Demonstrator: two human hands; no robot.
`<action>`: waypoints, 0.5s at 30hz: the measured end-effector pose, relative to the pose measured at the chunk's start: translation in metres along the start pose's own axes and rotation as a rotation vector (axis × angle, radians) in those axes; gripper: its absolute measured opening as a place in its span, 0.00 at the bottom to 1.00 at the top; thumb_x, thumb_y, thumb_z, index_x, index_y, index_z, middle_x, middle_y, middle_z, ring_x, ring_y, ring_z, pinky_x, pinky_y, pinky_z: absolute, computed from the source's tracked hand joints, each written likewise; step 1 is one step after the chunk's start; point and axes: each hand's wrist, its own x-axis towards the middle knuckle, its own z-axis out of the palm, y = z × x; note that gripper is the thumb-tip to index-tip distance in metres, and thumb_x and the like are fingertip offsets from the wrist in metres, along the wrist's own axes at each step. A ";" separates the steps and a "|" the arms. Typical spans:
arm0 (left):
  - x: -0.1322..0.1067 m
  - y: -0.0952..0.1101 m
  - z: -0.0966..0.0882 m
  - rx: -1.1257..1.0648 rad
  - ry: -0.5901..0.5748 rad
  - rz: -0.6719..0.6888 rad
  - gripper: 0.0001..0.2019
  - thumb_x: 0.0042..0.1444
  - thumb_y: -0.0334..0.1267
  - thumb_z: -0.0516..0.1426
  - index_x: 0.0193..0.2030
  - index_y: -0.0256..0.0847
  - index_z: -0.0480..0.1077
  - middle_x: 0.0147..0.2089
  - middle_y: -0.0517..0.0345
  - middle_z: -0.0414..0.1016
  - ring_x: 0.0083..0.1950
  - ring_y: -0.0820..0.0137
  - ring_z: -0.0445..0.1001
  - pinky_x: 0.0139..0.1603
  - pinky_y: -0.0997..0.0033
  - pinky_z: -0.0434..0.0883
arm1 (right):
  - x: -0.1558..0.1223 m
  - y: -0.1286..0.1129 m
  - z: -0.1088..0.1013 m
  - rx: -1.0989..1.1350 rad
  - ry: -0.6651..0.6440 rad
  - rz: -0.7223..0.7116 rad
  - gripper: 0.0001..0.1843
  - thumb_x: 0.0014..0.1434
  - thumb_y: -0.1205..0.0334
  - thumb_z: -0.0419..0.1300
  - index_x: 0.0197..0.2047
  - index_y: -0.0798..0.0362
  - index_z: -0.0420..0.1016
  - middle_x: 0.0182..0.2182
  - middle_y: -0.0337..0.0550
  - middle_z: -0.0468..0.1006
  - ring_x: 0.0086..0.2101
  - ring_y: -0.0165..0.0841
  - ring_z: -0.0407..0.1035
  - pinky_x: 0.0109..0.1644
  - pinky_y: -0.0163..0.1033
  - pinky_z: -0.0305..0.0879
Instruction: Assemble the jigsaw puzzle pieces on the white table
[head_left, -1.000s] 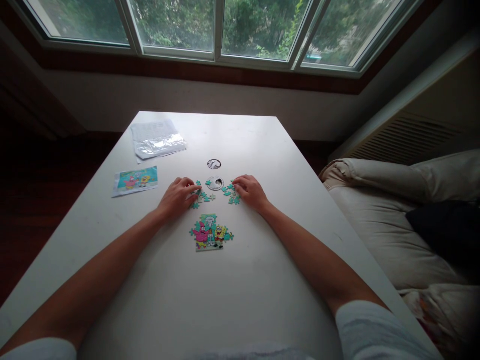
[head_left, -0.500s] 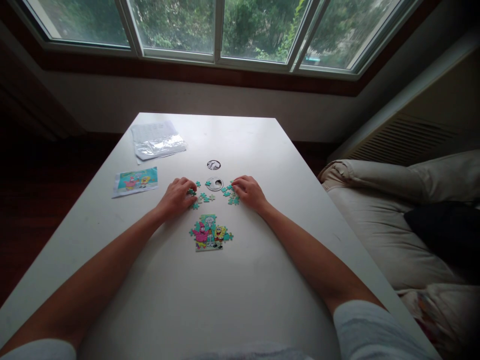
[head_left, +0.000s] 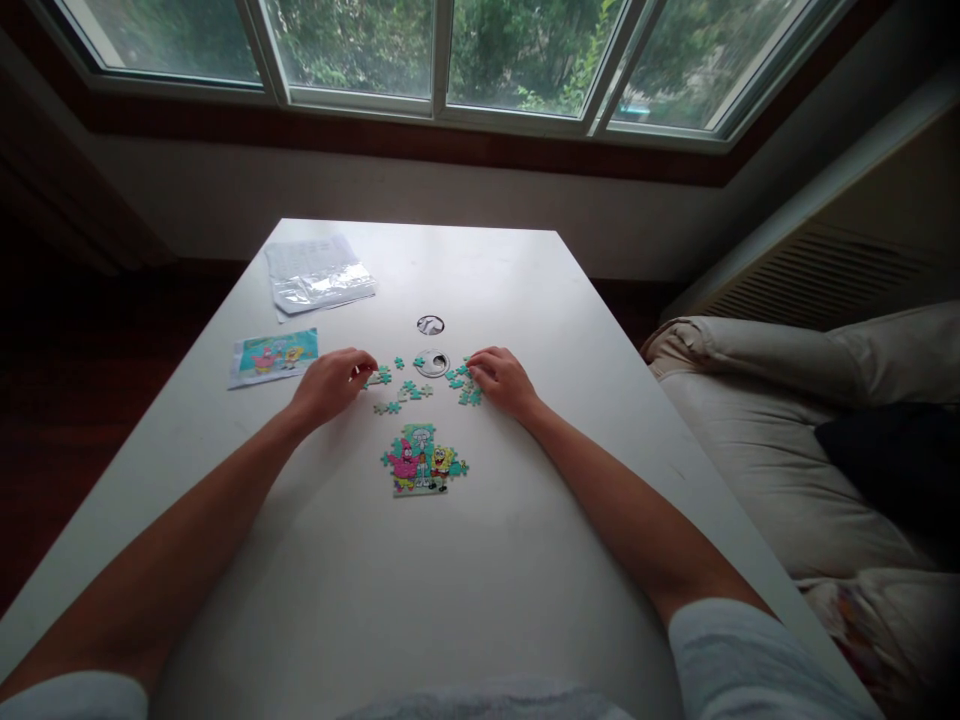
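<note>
The partly joined jigsaw puzzle (head_left: 421,462), with pink, white and yellow cartoon figures, lies flat on the white table (head_left: 435,590). Beyond it are loose green puzzle pieces (head_left: 410,390) in small groups. My left hand (head_left: 330,385) hovers at the left group, its fingers curved and a gap showing between thumb and forefinger; several pieces (head_left: 384,375) lie beside its fingertips. On the right, my right hand (head_left: 506,382) rests with bent, parted fingers at another cluster of green pieces (head_left: 470,396). Its fingertips touch or cover some of those pieces.
A printed picture sheet (head_left: 274,357) lies left of my left hand. Behind it is a clear plastic bag with papers (head_left: 319,275). Two round inserts, one silvery (head_left: 430,325) and one ringed (head_left: 442,371), sit in the tabletop. A cushioned sofa (head_left: 735,440) stands at the right.
My left hand has drawn back to the left, uncovering pieces that were under its fingers. My right hand stays at its cluster. The view has shifted slightly.
</note>
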 end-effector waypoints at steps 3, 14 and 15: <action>0.001 -0.007 -0.009 0.052 -0.051 -0.048 0.13 0.61 0.42 0.52 0.44 0.44 0.77 0.42 0.55 0.80 0.38 0.65 0.75 0.38 0.68 0.68 | 0.000 0.002 0.000 0.000 0.004 -0.004 0.10 0.65 0.59 0.57 0.43 0.46 0.81 0.46 0.45 0.79 0.49 0.41 0.69 0.57 0.49 0.65; -0.005 -0.009 -0.010 0.099 -0.115 0.033 0.11 0.60 0.42 0.55 0.45 0.46 0.77 0.43 0.54 0.78 0.40 0.63 0.75 0.38 0.67 0.67 | 0.000 0.002 0.000 -0.012 -0.008 -0.007 0.10 0.65 0.60 0.57 0.43 0.46 0.81 0.46 0.45 0.79 0.49 0.41 0.69 0.58 0.50 0.64; -0.006 -0.003 -0.007 0.098 -0.113 0.070 0.12 0.61 0.43 0.54 0.45 0.46 0.77 0.43 0.54 0.78 0.42 0.63 0.75 0.39 0.66 0.68 | 0.000 0.002 0.000 -0.014 -0.007 -0.008 0.10 0.65 0.60 0.57 0.43 0.46 0.81 0.46 0.45 0.79 0.49 0.41 0.69 0.58 0.50 0.64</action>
